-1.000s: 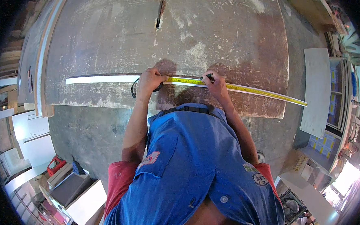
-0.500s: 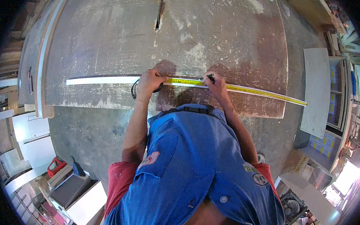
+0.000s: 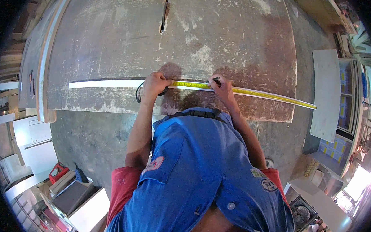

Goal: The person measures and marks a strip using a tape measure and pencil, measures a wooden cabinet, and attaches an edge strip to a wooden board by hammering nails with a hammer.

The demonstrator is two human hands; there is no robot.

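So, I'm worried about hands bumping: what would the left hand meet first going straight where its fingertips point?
Rightward over the yellow tape blade, the left hand would probably meet the dark pen-like tool first, then the right hand holding it, though exact heights are hard to judge.

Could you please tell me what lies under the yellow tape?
The white strip lies under the yellow tape, showing along its edge; the surface directly beneath is covered.

Two hands [image 3: 155,84] [image 3: 223,89], one yellow tape measure [image 3: 191,85], one pen [image 3: 216,80], one long white strip [image 3: 107,85], one worktable [image 3: 240,39]
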